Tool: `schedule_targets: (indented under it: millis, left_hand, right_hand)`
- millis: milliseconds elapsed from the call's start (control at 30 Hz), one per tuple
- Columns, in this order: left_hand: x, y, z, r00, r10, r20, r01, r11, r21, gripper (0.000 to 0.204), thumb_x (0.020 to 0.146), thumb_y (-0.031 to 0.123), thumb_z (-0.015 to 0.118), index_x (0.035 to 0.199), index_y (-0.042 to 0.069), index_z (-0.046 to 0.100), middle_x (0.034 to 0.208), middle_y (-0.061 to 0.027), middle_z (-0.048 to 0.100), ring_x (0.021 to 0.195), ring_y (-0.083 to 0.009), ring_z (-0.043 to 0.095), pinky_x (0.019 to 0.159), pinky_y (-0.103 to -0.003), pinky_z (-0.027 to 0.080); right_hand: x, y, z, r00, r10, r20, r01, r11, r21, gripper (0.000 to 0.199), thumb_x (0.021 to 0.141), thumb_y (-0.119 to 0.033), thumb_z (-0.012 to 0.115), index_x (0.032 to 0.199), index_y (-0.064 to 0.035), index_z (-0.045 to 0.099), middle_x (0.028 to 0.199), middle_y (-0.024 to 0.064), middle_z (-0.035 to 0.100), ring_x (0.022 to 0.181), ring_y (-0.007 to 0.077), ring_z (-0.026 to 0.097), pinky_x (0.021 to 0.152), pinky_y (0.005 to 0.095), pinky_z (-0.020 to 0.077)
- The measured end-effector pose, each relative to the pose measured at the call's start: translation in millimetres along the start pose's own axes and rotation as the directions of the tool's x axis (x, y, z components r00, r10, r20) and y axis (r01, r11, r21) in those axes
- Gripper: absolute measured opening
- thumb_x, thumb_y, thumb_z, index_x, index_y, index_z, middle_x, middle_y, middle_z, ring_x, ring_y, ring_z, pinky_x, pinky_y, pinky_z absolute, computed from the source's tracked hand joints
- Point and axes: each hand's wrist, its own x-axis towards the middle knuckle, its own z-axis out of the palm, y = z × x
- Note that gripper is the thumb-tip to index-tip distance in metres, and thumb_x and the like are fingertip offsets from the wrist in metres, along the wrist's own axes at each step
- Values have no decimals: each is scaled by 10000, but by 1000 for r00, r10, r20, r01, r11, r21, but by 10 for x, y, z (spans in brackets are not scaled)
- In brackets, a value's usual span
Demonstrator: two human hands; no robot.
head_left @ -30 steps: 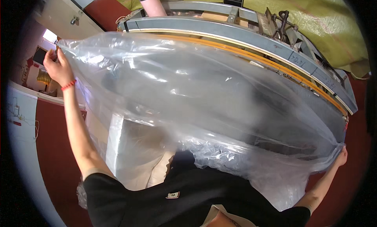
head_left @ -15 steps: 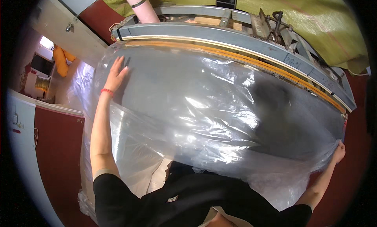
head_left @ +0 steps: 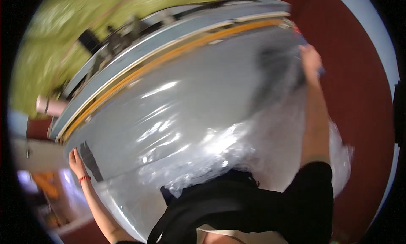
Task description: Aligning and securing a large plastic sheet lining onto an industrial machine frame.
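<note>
A large clear plastic sheet [head_left: 228,142] lies over a wide grey tabletop [head_left: 207,79], with bright glare and wrinkles gathered near my body. At the left edge my left hand [head_left: 76,163], with a red bracelet on its wrist, has its fingers pinched together on the sheet's edge. A dark hand-shaped shadow falls beside it. My right hand [head_left: 311,60] is closed on the sheet at the far right corner of the tabletop. Motion blurs its fingers, and a small blue piece shows beside it.
Along the far side runs a grey metal frame [head_left: 156,41] with an orange strip [head_left: 169,54]. A pink bottle [head_left: 51,106] stands at its left end. Yellow-green woven sheeting [head_left: 76,28] hangs behind. Dark red floor [head_left: 355,100] lies to the right; loose plastic [head_left: 341,155] hangs there.
The view has turned to the right. My right hand has moved along the right edge to the far corner. My left hand, spread flat before, now has its fingers closed at the left edge.
</note>
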Motion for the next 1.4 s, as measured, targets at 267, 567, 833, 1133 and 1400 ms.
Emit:
schedule_targets:
  millis: [267,567,833,1133,1400]
  left_hand:
    - [-2390,4218,909,319,837,445,-185,515,-837,154,819,129,546,919,40,621,798,-13,614,700,-72,535,632,-222,439]
    - [-3745,5314,1600,134,963,233,-796,244,-553,82,769,125,573,773,44,572,668,-109,581,647,-253,590,591,-309,450]
    - [-3299,5013,1087,-149,853,500,640,469,-609,164,825,95,529,963,9,502,757,-73,593,534,-90,517,436,-160,369]
    - [-2114,2704,209,452,885,-113,654,-415,-633,439,680,54,610,1102,58,490,711,-5,542,617,-111,536,733,-387,419]
    - [-1288,1152,13,921,389,29,287,-625,-726,732,746,18,575,1353,93,173,844,16,527,625,-68,477,611,-178,442]
  right_hand:
    - [49,312,199,993,108,-51,-101,987,124,270,795,-344,513,860,-88,570,800,137,622,782,330,595,669,430,464]
    - [40,313,202,989,128,-73,-117,983,141,248,782,-322,537,835,-82,571,770,133,622,764,316,599,648,425,463]
    - [1,252,148,995,87,-57,-80,991,108,259,776,-315,547,833,-64,579,782,146,622,778,309,603,669,419,467]
    - [-33,252,22,996,74,-52,-73,997,27,275,801,-362,484,900,-129,591,859,127,619,841,330,585,691,450,456]
    - [12,213,140,999,49,13,-50,998,35,317,825,-406,453,934,-129,561,906,134,609,856,356,567,679,469,441]
